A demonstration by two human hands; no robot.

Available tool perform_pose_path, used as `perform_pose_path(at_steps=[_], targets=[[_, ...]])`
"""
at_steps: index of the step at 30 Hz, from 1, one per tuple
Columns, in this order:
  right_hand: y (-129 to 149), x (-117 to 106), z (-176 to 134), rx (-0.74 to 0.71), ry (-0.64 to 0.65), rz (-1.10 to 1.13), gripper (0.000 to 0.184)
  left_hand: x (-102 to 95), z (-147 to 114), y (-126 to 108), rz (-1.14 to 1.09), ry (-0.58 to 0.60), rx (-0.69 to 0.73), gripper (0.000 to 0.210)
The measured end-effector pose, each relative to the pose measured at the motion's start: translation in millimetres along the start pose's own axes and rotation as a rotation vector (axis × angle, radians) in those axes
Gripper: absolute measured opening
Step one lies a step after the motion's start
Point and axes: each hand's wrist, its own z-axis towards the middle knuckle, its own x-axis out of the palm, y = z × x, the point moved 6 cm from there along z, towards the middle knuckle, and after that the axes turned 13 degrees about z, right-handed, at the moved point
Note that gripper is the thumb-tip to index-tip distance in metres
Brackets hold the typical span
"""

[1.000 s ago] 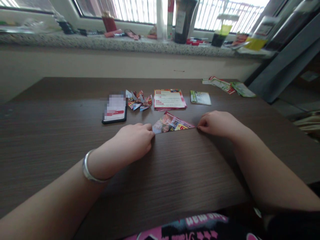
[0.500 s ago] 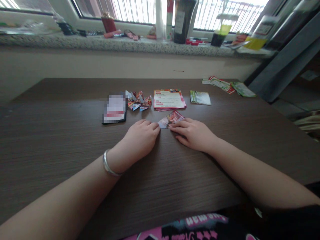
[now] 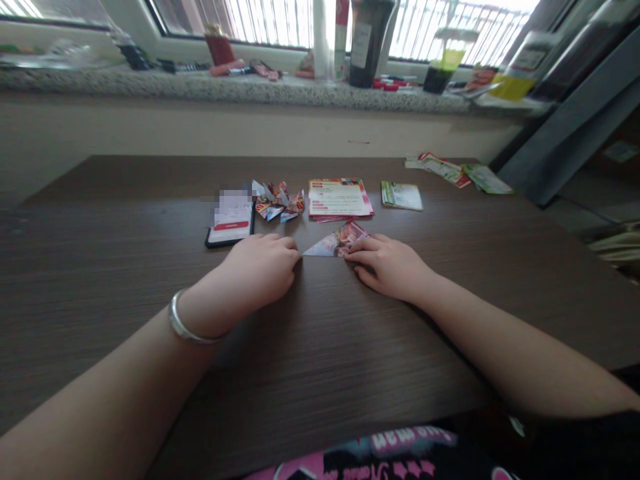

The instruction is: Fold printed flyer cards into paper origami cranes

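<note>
A printed sheet of paper (image 3: 330,244), folded to a triangle, lies on the table between my hands. My right hand (image 3: 387,267) presses the paper's right end down, with its fingers over the printed side and its thumb a little lower. At the paper's thin left tip is my left hand (image 3: 260,270), fingers curled and held together, the fingertips mostly hidden behind the hand. A silver bangle (image 3: 183,320) circles the left wrist. Just beyond the left hand lies a phone (image 3: 230,227) with its screen lit and partly blurred.
Folded paper pieces (image 3: 280,202) stand beside the phone. A stack of printed sheets (image 3: 340,198) lies behind the folded paper, with a smaller stack (image 3: 401,196) to its right. Loose packets (image 3: 445,170) lie at the far right. Bottles (image 3: 367,43) line the windowsill (image 3: 200,87).
My left hand has slid left along the folded paper to its tip, uncovering more of the left end. The right hand stays almost where it was on the paper.
</note>
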Motion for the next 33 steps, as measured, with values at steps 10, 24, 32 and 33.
perform_pose_path(at_steps=[10, 24, 32, 33], targets=[[-1.1, 0.0, 0.1, -0.106, -0.025, 0.052, 0.033, -4.0, 4.8, -5.7, -0.044, -0.26, -0.02, 0.029], [0.3, 0.4, 6.5, -0.158, -0.03, -0.041, 0.033, 0.2, 5.4, -33.0, -0.15, -0.382, 0.138, 0.034], [-12.2, -8.6, -0.1, -0.017, 0.012, -0.062, 0.03, 1.8, 6.7, -20.3, -0.13, -0.29, 0.197, 0.033], [-15.6, -10.5, -1.6, 0.024, 0.009, -0.058, 0.029, 2.8, 6.9, -17.9, -0.124, -0.281, 0.197, 0.032]])
